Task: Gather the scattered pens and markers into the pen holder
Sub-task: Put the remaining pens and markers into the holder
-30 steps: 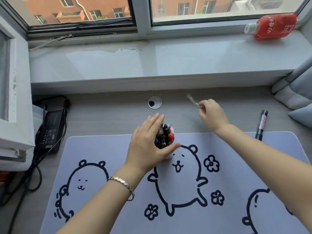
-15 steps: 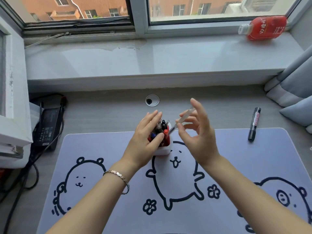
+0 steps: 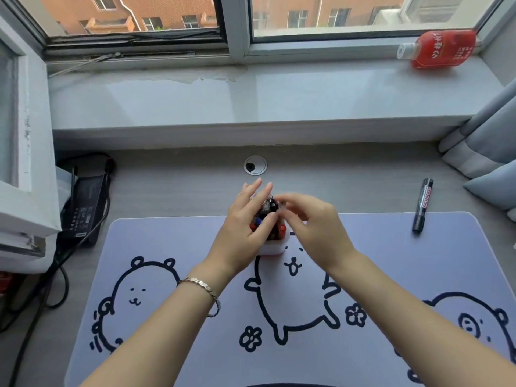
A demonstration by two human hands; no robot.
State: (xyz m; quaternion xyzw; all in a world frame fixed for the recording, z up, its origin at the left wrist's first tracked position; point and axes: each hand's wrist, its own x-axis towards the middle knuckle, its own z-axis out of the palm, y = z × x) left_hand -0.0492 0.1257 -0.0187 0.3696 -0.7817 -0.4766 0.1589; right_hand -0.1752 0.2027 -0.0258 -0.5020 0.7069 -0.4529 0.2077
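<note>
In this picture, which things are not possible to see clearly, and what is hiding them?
All in the head view:
- Pen holder: mostly covered by the left hand; only its white base shows.
- Right hand: fingertips motion-blurred, so whether it holds a pen is unclear.
- Pens inside: count unreadable behind the fingers.
- Black marker: label too small to read with certainty.
- Desk mat: cut off by the bottom edge.
</note>
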